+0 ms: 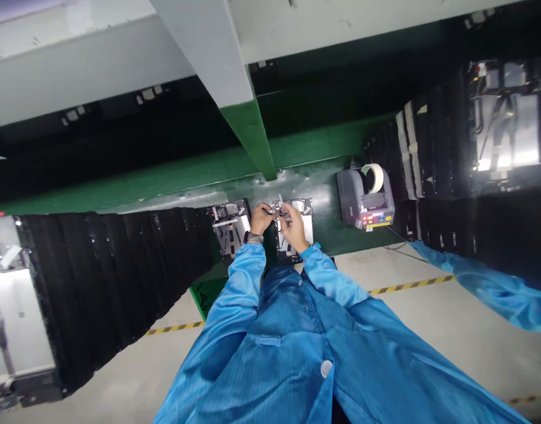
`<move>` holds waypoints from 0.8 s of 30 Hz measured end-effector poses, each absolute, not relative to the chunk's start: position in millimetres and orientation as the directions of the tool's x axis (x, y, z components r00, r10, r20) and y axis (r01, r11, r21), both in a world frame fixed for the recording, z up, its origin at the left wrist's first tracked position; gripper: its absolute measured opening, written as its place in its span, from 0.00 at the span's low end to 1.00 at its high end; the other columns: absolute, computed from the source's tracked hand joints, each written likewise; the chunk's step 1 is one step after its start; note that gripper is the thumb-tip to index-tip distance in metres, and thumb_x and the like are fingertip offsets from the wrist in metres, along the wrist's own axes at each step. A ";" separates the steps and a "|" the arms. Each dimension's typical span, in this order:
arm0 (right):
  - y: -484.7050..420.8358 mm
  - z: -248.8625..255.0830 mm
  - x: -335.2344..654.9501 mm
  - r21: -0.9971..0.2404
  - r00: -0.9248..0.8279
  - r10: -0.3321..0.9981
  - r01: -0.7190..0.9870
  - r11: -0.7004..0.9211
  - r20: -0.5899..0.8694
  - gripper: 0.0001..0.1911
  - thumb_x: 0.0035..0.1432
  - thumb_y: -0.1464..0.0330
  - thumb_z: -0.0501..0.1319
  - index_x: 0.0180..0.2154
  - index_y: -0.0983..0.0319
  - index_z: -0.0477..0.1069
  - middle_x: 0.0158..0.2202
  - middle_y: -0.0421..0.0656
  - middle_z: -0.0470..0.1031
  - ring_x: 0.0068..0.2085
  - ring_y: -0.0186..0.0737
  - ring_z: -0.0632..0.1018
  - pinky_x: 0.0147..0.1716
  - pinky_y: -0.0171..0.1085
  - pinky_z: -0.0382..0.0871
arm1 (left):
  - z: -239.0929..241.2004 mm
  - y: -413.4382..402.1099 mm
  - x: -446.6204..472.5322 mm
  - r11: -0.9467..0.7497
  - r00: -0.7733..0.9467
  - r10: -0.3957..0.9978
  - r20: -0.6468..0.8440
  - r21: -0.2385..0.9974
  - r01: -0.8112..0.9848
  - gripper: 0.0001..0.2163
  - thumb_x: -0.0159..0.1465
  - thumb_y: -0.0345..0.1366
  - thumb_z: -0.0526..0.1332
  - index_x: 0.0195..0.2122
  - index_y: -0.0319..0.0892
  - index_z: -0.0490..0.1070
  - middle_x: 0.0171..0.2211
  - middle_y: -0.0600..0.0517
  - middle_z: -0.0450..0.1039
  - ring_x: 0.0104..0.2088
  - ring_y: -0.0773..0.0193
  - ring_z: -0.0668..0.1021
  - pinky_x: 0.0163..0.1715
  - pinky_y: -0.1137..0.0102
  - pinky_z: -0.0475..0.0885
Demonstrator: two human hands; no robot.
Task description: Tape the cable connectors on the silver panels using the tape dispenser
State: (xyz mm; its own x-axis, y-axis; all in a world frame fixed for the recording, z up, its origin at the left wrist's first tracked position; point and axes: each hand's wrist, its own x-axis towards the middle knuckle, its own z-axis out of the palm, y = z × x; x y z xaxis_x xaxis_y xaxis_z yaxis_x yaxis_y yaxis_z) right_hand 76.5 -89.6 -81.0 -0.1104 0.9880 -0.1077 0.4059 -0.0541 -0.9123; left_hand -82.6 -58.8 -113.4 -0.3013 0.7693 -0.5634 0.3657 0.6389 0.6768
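Note:
My left hand [261, 218] and my right hand [292, 228] meet above a flat black and silver panel [304, 210] lying on the green bench [173, 176]. Both hands are closed in a pinch on a small pale part [279, 212] held between them, too small to name. A second similar panel [230, 227] lies just left of my left hand. Both arms wear blue coat sleeves, and a dark band sits on my left wrist.
A grey tape dispenser [365, 197] with a white roll stands right of my hands. Long rows of black trays [115, 277] stand on edge at the left, and more [433, 147] at the right. Another person's blue sleeve [486, 282] reaches in at the right.

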 end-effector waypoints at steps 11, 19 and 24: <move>-28.5 -98.9 90.8 -0.695 -0.563 0.822 0.626 0.354 -0.088 0.32 0.64 0.80 0.53 0.68 0.62 0.66 0.52 0.51 0.78 0.53 0.54 0.72 0.56 0.50 0.67 | -120.7 -69.9 -80.9 0.606 -0.322 0.794 -0.515 0.712 0.355 0.14 0.51 0.35 0.76 0.36 0.44 0.75 0.30 0.57 0.67 0.31 0.66 0.71 0.35 0.70 0.67; -21.0 -90.8 94.6 -0.639 -0.667 0.738 0.612 0.467 -0.099 0.34 0.64 0.81 0.53 0.69 0.61 0.66 0.53 0.52 0.77 0.55 0.55 0.71 0.57 0.52 0.65 | -103.0 -65.3 -77.2 0.630 -0.347 0.776 -0.527 0.674 0.386 0.15 0.51 0.38 0.78 0.35 0.44 0.76 0.31 0.55 0.69 0.34 0.63 0.74 0.38 0.68 0.71; -22.7 -95.4 98.4 -0.641 -0.651 0.749 0.628 0.441 -0.123 0.35 0.62 0.82 0.54 0.69 0.64 0.64 0.56 0.54 0.77 0.55 0.55 0.72 0.57 0.52 0.65 | -88.3 -62.7 -74.3 0.660 -0.353 0.751 -0.558 0.645 0.385 0.14 0.51 0.36 0.78 0.35 0.44 0.76 0.32 0.55 0.70 0.35 0.62 0.76 0.40 0.67 0.72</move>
State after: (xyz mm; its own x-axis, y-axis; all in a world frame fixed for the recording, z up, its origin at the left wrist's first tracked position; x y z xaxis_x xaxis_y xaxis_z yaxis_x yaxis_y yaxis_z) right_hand 98.4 -22.7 -95.4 -0.6509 0.7492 -0.1225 0.6284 0.4412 -0.6407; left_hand -74.3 -62.7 -88.3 -0.3531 0.7512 -0.5577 0.3854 0.6599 0.6450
